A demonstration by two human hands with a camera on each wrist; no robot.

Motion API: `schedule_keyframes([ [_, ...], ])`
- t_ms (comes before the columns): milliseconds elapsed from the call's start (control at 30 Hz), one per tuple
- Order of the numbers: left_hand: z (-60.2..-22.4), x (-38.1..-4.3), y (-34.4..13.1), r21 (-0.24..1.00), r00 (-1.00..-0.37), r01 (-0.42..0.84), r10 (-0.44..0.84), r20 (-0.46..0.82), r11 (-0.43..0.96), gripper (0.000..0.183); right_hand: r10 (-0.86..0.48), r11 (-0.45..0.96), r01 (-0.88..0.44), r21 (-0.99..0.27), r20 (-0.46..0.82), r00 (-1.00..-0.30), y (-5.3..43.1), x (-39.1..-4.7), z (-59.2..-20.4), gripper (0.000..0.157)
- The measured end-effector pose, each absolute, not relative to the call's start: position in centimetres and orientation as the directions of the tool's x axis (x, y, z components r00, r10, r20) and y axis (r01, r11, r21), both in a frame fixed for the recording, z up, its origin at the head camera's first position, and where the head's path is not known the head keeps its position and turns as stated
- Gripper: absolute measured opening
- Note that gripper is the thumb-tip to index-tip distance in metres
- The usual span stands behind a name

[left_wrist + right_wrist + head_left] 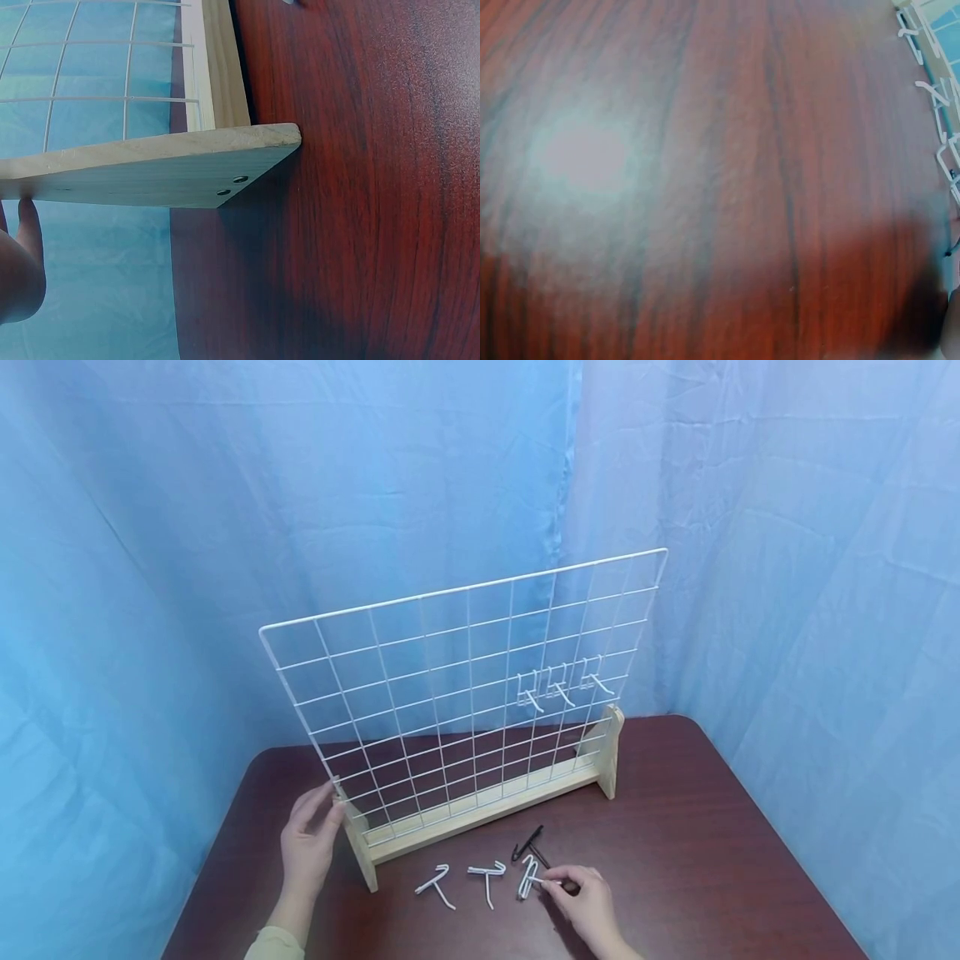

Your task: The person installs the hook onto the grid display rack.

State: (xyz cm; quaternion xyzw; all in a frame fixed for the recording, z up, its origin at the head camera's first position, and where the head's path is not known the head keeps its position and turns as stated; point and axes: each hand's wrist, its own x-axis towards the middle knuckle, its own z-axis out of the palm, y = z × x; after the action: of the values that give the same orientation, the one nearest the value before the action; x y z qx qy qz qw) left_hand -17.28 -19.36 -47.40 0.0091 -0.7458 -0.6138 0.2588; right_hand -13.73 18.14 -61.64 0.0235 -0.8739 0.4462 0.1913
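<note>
A white wire grid panel (465,588) stands upright in a wooden stand (487,811). My left hand (307,843) holds the top of the stand's left end piece (357,852), beside the grid's edge; in the left wrist view its thumb (28,232) meets that board (150,172). At the front, my right hand (588,906) pinches the stem of a white wire hook (527,885) between thumb and fingers. A black hook (531,841) lies just behind it. Two more white hooks, one in the middle (487,871) and one farther left (432,882), lie on the table.
Three white hooks hang on the right part of the grid, the leftmost (531,697) close to the middle one (560,692). The dark red wooden table (712,860) has rounded back corners. Blue curtains (337,485) enclose it behind and at the sides.
</note>
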Motion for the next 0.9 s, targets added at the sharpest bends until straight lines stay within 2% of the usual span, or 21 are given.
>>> schedule_keyframes([
  [200,-47.3,-17.3,-19.3,0.926,-0.870,0.298,-0.333,0.364,0.234,0.032,0.185,0.467,-0.016,-0.884,0.116,-0.976,17.9,-13.9,-60.7,0.012],
  [333,-47.4,-17.3,-19.3,0.927,-0.869,0.303,-0.335,0.363,0.218,0.032,0.215,0.359,0.059,-0.931,0.021,-0.976,17.6,-14.1,-60.2,0.013],
  [700,-47.2,-17.2,-19.3,0.934,-0.873,0.275,-0.348,0.343,0.229,0.033,0.238,0.260,0.112,-0.959,-0.049,-0.970,17.2,-14.4,-59.6,0.016],
  [900,-47.2,-17.2,-19.2,0.933,-0.873,0.273,-0.347,0.344,0.236,0.033,0.237,0.264,0.085,-0.961,-0.020,-0.971,17.2,-14.5,-59.3,0.012],
])
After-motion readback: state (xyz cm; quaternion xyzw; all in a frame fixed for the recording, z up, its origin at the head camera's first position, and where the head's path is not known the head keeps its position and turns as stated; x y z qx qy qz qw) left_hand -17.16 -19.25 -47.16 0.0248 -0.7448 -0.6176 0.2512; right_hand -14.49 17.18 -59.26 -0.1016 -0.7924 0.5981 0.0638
